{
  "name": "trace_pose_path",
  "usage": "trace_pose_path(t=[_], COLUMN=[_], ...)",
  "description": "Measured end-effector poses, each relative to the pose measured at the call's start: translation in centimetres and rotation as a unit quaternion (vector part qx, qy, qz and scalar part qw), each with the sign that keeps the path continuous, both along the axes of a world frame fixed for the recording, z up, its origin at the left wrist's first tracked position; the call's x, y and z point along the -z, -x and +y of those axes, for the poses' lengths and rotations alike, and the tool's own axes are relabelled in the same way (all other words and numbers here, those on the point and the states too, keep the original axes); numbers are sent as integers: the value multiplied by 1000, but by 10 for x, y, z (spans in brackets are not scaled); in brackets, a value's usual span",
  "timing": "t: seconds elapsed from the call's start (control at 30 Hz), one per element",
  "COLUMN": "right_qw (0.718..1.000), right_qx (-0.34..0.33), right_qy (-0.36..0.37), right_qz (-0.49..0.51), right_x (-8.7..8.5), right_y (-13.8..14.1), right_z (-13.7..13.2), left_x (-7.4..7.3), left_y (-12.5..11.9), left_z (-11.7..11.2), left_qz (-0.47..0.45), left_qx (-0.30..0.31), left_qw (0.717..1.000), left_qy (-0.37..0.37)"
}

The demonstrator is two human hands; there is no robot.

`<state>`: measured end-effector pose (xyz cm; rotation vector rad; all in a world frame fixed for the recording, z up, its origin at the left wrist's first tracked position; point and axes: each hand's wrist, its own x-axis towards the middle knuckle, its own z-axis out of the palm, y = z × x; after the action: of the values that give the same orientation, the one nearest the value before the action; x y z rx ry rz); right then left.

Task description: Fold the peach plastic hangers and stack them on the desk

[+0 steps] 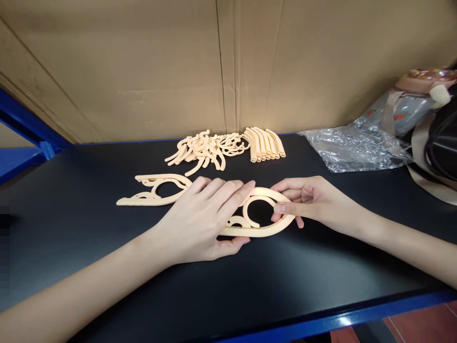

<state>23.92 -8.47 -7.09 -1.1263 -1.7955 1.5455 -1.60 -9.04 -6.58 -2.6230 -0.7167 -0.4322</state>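
Note:
A cream plastic folding hanger [264, 233], its arms folded together and its hook curled inside, is held between both hands just over the black tabletop. My left hand [207, 216] wraps over its left part, fingers along the far arm and thumb at the near edge, hiding that end. At the rounded right end, my right hand [303, 202] pinches the hanger with the thumb on top and fingers beneath. A second folded hanger [171, 202] lies on the table just beyond my left hand, partly covered by its knuckles.
A loose pile of cream hooks [203, 147] lies near the cardboard wall [143, 71]. Beside it sits a neat stack of curved hanger arms [264, 144]. To the right are a crumpled clear plastic bag [350, 147], a water bottle [410, 107] and a black bag [442, 138]. A blue frame edges the black table [178, 305].

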Motion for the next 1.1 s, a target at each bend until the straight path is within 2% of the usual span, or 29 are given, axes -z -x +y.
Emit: trace_pose_path(t=[0.3,0.37,0.47,0.53,0.6,0.73,0.87,0.97,1.1], right_qw=[1000,1000,997,996,996,997,997,997,998], right_qx=[1,10,30,42,51,40,22,13,4], right_qy=[-5,-21,-57,-67,-65,-59,-71,-71,-63], right_qz=[8,19,31,33,30,28,20,14,10], right_x=[0,0,-1,-1,-1,2,3,4,5], right_y=[-1,-1,-1,-2,-3,-4,-3,-3,-5], right_z=[0,0,2,4,7,11,12,12,14], left_x=[0,-3,-13,-22,-31,-44,-48,-50,-53], left_y=[-5,-5,1,12,30,79,119,130,129], left_z=[-2,-2,3,12,24,46,50,45,36], left_qz=[-17,-28,-68,-117,-172,-159,-169,-166,-162], left_qx=[2,-2,-24,-48,-71,-205,-254,-278,-304], left_qw=[1000,999,994,982,969,941,907,891,883], left_qy=[-4,17,87,142,165,219,290,318,318])
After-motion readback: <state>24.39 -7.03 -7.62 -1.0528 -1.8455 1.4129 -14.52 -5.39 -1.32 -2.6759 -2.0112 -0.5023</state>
